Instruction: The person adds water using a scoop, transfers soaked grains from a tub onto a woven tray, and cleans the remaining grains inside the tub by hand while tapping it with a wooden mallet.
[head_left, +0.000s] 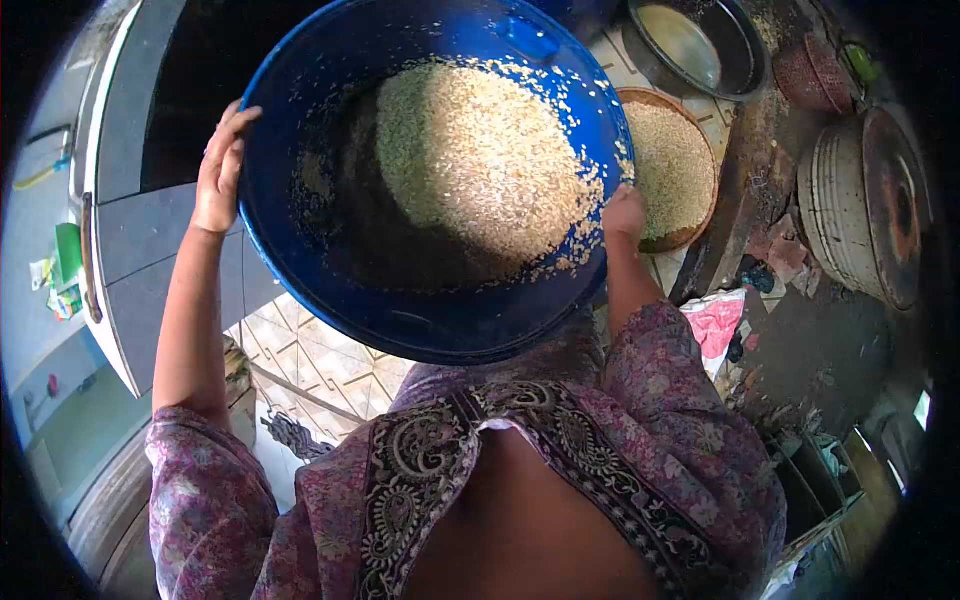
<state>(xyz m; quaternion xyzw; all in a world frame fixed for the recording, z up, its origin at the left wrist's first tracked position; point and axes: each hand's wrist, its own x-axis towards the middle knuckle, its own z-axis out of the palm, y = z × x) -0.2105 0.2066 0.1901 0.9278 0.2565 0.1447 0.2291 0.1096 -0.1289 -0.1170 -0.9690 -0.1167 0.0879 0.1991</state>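
A large round blue basin [420,335] is held up in front of my body, tilted so that its inside shows. Pale flaky grains [510,150] lie heaped in its middle and right, partly in shadow, with loose bits stuck to the right wall. My left hand [225,170] grips the left rim, fingers curled over the edge. At the right rim my right hand [624,213] is closed on the basin, its fingers partly hidden.
A round basket of similar grains [672,170] sits behind my right hand. Beyond it stands a dark tub with cloudy liquid [680,45]. A rusty metal drum [865,205] is at the right, a tiled counter [165,270] at the left.
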